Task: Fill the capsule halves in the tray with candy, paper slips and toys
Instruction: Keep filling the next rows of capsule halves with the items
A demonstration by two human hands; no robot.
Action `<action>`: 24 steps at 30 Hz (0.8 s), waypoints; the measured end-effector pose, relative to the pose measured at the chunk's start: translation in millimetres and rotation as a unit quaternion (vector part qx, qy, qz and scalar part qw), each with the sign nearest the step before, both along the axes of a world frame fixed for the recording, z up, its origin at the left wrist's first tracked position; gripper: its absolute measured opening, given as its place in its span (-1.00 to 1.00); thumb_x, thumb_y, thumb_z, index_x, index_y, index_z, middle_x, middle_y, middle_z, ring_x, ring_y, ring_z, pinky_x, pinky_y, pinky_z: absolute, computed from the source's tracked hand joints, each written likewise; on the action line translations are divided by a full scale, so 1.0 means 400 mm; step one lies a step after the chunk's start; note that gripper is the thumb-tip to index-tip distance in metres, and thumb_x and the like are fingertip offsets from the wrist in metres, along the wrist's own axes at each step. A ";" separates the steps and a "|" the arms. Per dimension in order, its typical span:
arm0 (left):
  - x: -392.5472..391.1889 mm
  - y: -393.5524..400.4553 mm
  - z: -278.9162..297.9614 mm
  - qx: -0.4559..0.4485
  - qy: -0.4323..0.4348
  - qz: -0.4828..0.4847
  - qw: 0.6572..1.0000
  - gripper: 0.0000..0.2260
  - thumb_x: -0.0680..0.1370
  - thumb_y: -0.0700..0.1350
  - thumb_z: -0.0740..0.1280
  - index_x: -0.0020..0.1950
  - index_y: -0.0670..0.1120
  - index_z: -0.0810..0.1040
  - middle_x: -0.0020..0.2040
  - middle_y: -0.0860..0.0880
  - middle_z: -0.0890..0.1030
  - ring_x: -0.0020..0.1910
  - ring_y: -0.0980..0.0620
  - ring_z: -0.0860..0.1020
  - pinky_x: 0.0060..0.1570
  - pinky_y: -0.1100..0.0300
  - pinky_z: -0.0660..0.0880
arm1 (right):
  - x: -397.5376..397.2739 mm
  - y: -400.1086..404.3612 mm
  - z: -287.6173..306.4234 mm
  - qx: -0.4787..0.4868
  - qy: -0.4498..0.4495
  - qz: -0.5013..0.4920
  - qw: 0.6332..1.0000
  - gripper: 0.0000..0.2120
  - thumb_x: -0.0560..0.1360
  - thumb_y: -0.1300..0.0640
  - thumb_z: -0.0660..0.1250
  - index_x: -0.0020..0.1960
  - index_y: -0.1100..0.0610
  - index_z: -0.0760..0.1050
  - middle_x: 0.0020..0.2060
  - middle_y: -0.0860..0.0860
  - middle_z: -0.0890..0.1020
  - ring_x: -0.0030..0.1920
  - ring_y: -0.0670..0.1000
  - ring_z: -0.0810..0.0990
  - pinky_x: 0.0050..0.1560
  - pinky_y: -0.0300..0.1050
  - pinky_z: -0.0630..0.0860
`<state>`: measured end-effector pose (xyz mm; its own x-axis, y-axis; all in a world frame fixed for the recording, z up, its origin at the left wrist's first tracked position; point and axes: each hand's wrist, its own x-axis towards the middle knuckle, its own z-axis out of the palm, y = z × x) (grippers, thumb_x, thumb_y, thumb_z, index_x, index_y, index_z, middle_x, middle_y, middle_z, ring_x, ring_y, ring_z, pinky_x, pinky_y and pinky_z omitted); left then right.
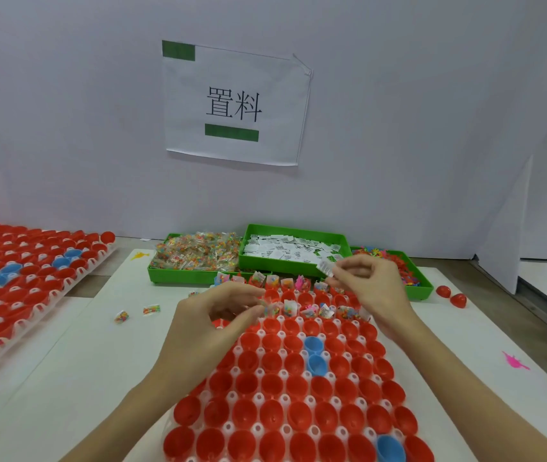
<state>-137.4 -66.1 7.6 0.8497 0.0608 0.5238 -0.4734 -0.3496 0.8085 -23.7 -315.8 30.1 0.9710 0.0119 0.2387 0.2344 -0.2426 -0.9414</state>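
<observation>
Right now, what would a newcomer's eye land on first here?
The big tray of red capsule halves fills the foreground, with a few blue ones among them; only its far rows hold fillings. Above it, the right hand pinches a paper slip. Behind sit three green bins, under a wall sign.

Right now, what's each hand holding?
Left hand: pinching a candy packet over the tray.
Right hand: pinching a paper slip.

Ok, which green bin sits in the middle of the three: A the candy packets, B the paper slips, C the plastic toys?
B: the paper slips fill the middle bin, with candy to its left and toys to its right.
</observation>
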 end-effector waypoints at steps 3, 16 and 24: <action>-0.012 -0.019 0.010 -0.039 0.029 -0.013 0.999 -0.88 0.46 -0.09 0.55 -0.03 -0.03 0.74 -0.11 0.04 0.75 -0.09 0.01 0.72 -0.02 0.09 0.65 | -0.112 0.020 -0.004 0.097 0.057 0.081 0.990 -0.77 0.40 0.17 0.56 0.03 0.21 0.68 -0.14 0.15 0.76 -0.08 0.15 0.77 -0.06 -0.17 0.68; -0.033 -0.058 0.014 -0.155 0.103 -0.086 0.979 -0.79 0.39 -0.10 0.59 0.01 0.00 0.73 -0.04 -0.08 0.74 -0.04 -0.02 0.72 -0.02 0.29 0.61 | -0.249 0.049 -0.003 0.076 0.084 0.236 0.965 -0.85 0.56 0.25 0.44 0.10 0.16 0.73 -0.06 0.13 0.77 0.02 0.10 0.76 -0.05 -0.19 0.67; -0.034 -0.043 0.020 -0.110 0.113 -0.080 0.984 -0.86 0.47 -0.05 0.50 0.01 0.08 0.75 -0.04 -0.03 0.75 -0.04 0.02 0.72 0.00 0.30 0.61 | -0.173 0.002 -0.005 0.021 -0.009 0.120 0.993 -0.83 0.63 0.23 0.35 0.08 0.10 0.71 -0.13 0.06 0.76 -0.11 0.06 0.75 -0.13 -0.21 0.65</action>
<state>-150.9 -83.3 15.5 0.9508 0.0084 0.3096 -0.3077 -0.0902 0.9472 -93.1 -314.9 28.2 0.9371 0.2316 0.2611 0.2973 -0.1379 -0.9448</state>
